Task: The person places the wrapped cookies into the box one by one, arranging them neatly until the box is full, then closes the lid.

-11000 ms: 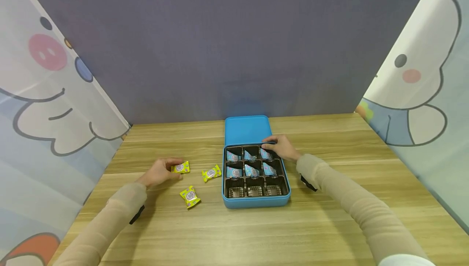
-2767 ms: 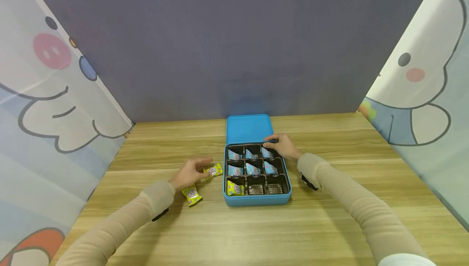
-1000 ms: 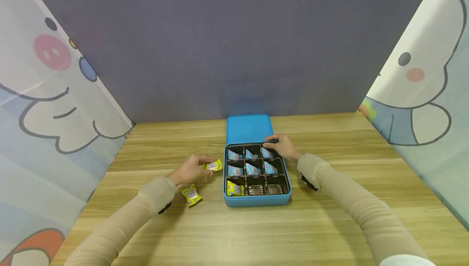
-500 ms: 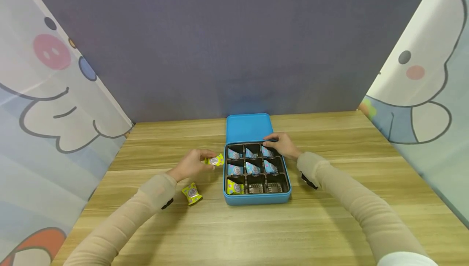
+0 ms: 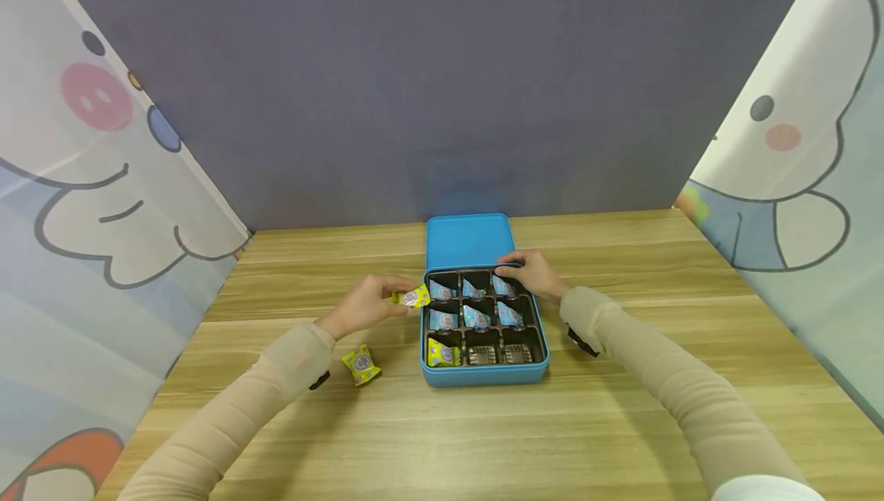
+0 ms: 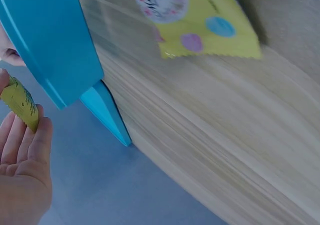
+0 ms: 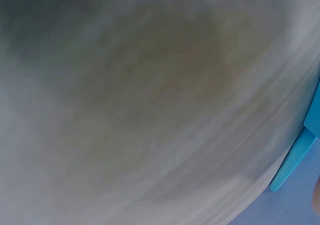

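Observation:
My left hand (image 5: pixel 367 304) pinches a yellow wrapped candy (image 5: pixel 413 297) between thumb and fingers, raised at the left rim of a blue tin box (image 5: pixel 483 375). The left wrist view shows that candy (image 6: pixel 22 104) against the fingers. Inside the box is a dark tray in three rows of three: blue wrapped candies (image 5: pixel 476 318) fill the back and middle rows. A yellow candy (image 5: pixel 443 353) sits in the front left compartment; the front middle and right ones hold nothing. My right hand (image 5: pixel 535 275) grips the box's back right corner; its fingertips are partly hidden.
Another yellow candy (image 5: pixel 361 365) lies on the wooden table (image 5: pixel 442 440), left of the box and close to my left forearm. The box's blue lid (image 5: pixel 470 240) lies open behind it, near the grey back panel (image 5: pixel 442 102). Printed curtains flank both sides.
One yellow candy has gone into the front left compartment since the earliest frame. My left hand has since taken another and lifted it rightward to the box's rim. My right hand stays put.

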The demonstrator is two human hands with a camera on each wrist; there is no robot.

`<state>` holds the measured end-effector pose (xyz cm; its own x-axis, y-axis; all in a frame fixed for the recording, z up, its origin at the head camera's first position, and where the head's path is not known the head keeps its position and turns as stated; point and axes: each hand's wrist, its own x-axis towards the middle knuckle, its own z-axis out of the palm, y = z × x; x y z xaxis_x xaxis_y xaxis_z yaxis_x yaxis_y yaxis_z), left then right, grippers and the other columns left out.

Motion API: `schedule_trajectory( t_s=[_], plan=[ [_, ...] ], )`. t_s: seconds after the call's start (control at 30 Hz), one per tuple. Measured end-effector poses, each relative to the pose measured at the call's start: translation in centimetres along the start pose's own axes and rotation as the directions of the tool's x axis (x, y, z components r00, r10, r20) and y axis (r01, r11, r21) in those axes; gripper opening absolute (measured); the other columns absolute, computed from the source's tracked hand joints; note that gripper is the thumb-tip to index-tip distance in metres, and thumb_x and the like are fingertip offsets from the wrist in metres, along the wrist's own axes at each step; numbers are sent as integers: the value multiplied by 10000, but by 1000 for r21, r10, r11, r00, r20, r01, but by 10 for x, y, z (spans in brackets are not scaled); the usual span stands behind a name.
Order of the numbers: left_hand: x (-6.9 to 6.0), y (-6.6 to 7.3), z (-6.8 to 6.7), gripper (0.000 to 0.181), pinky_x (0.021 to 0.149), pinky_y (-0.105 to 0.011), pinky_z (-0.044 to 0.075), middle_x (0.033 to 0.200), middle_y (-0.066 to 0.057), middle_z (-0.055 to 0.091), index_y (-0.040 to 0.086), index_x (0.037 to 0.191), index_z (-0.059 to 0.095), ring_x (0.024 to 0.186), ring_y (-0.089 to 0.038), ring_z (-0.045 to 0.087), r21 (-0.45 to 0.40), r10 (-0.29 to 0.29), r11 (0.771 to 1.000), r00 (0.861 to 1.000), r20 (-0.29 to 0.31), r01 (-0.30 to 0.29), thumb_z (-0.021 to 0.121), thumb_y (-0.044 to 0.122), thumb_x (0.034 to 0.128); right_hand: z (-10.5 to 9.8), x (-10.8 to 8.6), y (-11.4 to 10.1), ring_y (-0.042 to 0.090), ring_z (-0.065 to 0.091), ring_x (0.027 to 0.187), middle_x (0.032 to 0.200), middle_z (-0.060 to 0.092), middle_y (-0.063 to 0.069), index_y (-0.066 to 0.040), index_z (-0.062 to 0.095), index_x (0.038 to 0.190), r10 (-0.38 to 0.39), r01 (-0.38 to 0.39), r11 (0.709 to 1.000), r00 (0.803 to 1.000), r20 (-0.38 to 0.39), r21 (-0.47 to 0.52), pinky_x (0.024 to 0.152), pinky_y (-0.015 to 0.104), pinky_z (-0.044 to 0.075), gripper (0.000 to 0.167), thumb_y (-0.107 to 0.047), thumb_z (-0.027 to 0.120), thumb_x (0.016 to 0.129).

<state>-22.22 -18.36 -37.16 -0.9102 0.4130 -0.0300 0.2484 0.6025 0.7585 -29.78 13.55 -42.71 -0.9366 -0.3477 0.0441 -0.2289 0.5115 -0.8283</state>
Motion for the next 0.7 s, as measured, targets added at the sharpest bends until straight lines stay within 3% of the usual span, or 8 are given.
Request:
schedule_trajectory(
  t_s=[0.7],
  plan=[
    [0, 26, 26, 438, 991, -381, 437, 1184, -70, 628, 46, 1190, 610, 1111, -209, 577, -25, 90, 996, 993, 79, -88, 724, 124, 775, 0, -1, -1, 296, 546, 1081, 1162, 597, 138, -67, 644, 1143, 9, -9, 1000, 1000, 4, 14, 891, 399, 487, 304, -211, 623, 875]
  ],
)
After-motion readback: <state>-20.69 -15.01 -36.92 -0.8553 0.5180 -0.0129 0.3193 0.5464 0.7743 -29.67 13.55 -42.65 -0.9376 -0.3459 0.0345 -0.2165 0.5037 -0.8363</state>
